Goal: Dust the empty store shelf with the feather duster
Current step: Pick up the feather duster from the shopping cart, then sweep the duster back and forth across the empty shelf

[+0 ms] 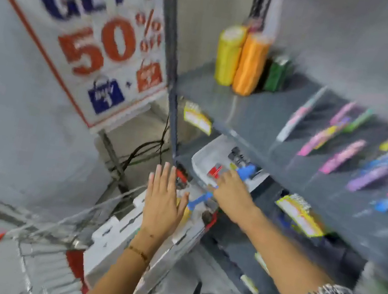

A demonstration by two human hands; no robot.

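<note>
The whole view is motion-blurred. My right hand is shut on a blue-handled tool, apparently the duster; its blue shaft sticks out on both sides of my fist and no feathers can be made out. It is held at the front edge of the lower grey shelf, over a white tray. My left hand hovers flat with fingers spread, just left of the tool, holding nothing.
The upper shelf board carries yellow, orange and green rolls and several coloured pens. A wire cart with white boxes stands below my left hand. A sale sign stands at left.
</note>
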